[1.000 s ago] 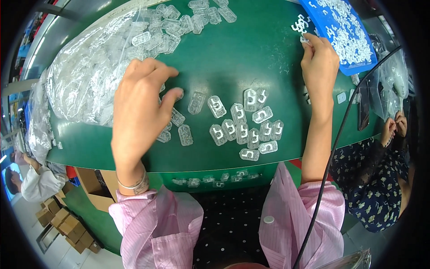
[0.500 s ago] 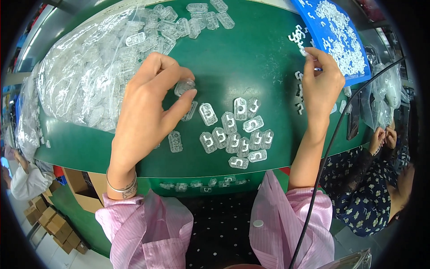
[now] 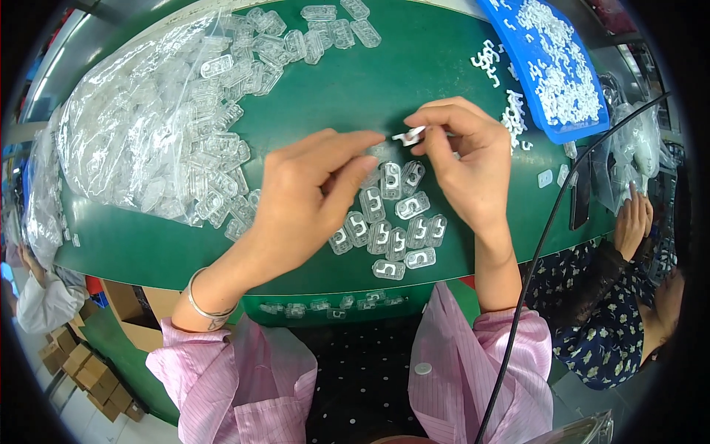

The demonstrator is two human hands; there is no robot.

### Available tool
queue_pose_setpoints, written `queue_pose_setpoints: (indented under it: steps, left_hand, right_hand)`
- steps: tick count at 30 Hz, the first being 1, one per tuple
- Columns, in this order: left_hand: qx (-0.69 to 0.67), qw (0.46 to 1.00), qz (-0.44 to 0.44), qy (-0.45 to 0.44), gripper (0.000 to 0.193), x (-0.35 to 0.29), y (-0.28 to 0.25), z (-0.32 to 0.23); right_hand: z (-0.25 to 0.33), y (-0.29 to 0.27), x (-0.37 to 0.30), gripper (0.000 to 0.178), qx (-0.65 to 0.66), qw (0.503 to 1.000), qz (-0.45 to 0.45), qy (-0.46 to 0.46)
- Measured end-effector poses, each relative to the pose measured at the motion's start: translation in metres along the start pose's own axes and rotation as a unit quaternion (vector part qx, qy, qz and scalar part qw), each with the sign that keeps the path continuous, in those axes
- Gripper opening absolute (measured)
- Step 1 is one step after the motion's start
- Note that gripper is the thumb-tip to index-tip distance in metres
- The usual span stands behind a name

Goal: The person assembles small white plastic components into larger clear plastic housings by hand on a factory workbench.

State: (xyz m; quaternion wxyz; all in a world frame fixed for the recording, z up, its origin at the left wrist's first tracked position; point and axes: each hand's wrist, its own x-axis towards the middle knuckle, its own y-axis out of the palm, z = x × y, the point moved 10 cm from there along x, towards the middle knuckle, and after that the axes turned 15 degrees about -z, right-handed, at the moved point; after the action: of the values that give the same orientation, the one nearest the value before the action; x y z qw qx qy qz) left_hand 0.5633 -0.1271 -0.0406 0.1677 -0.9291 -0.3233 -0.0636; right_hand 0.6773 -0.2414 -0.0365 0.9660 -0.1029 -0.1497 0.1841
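At the centre of the frame, in the head view, the left hand [image 3: 299, 189] and the right hand [image 3: 477, 163] come near each other above the green table [image 3: 414, 70]. The right hand pinches a white hook [image 3: 409, 137] between thumb and fingers. The left thumb and forefinger reach toward it, slightly parted; a clear case [image 3: 380, 152] shows at their tips, but whether they grip it I cannot tell. Just below, at lower centre, lie finished-looking cases [image 3: 379, 237], each with a white hook inside; any fine lettering on them is too small to read. At upper left, a clear bag [image 3: 126, 140] spills more cases [image 3: 270, 48]. At upper right, a blue tray [image 3: 575, 134] holds many hooks [image 3: 566, 103], with loose hooks [image 3: 513, 118] beside it. At far right, a co-worker's hand [image 3: 630, 222] rests near a dark phone [image 3: 581, 196].
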Motion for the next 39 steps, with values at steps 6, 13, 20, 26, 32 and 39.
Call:
queue_pose_setpoints:
  steps: [6,13,20,26,32,39]
  left_hand:
    - [0.075,0.991,-0.054,0.093,0.016,0.002,0.004,-0.01]
    - [0.149,0.966,-0.009,0.21,0.02,0.001,0.005,-0.035]
    - [0.248,0.953,-0.077,0.155,0.032,0.022,-0.026,-0.017]
    - [-0.05,0.993,-0.041,-0.098,0.026,0.018,-0.03,0.006]
    - [-0.185,0.966,0.01,-0.18,0.033,-0.002,-0.001,0.014]
    - [-0.172,0.974,0.038,-0.141,0.031,-0.009,0.009,0.012]
  right_hand:
    - [0.002,0.023,-0.018,0.016,0.08,0.99,0.097,0.061]
    - [0.028,0.025,-0.017,0.012,-0.021,0.98,0.135,-0.142]
    - [-0.016,0.011,-0.01,0.014,0.29,0.91,0.104,0.277]
    - [-0.009,0.012,-0.014,0.019,0.322,0.902,0.105,0.266]
    - [0.012,0.017,-0.021,0.018,0.208,0.961,0.1,0.153]
    - [0.041,0.016,-0.025,0.016,-0.035,0.987,0.077,-0.136]
